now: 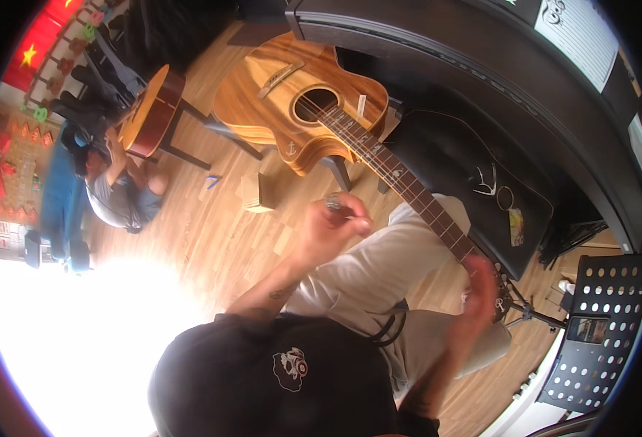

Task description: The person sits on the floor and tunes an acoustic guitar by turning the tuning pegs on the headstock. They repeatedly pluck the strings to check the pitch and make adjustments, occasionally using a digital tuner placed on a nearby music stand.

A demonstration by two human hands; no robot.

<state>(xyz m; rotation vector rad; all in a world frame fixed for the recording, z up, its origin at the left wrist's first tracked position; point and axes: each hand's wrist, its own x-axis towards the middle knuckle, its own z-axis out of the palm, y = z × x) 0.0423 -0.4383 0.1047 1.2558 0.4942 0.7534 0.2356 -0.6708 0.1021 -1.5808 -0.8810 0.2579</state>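
Note:
An acoustic guitar (pixel 255 102) with a streaked wooden top lies face up, its body at the top middle, its fretboard (pixel 413 189) running down to the right. My left hand (pixel 338 222) is raised left of the fretboard, fingers curled in a pinch around something small and thin that I cannot make out; silvery metal shows at the fingers. My right hand (pixel 479 285) is at the neck's lower end by the dark headstock (pixel 500 304), smeared by motion, so its grip is unclear.
A black padded bench (pixel 427 142) sits under a dark piano (pixel 467 51), holding glasses (pixel 486 180). A perforated music stand (pixel 594 342) stands right. A person (pixel 117 200) crouches by another guitar (pixel 150 109) at left. A small cardboard box (pixel 257 193) is on the floor.

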